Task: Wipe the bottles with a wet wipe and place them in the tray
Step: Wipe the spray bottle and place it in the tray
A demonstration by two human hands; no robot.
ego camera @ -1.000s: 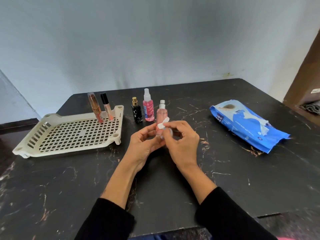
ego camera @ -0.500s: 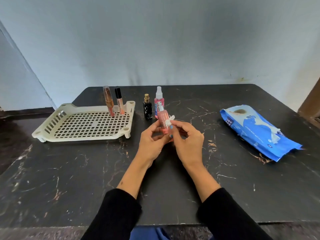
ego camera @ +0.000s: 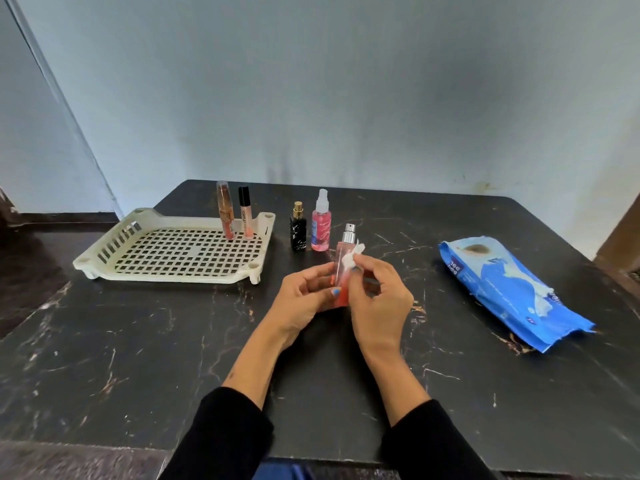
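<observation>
Left hand (ego camera: 304, 299): holds pink bottle (ego camera: 341, 271) upright above table (ego camera: 138, 358)
Right hand (ego camera: 379, 299): presses white wipe (ego camera: 351, 258) on bottle
Tray (ego camera: 104, 251): two tubes (ego camera: 235, 216) standing at back
Beside tray: black bottle (ego camera: 298, 227), pink spray bottle (ego camera: 320, 221)
Far right: blue wipe pack (ego camera: 509, 289)

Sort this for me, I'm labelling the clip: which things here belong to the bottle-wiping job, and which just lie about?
Job:
- pink bottle, held in left hand
- wet wipe, pinched in right hand
- black bottle and pink spray bottle, waiting on the table
- two tubes standing in the tray
- wipes pack

Lying about:
- nothing I can see
</observation>
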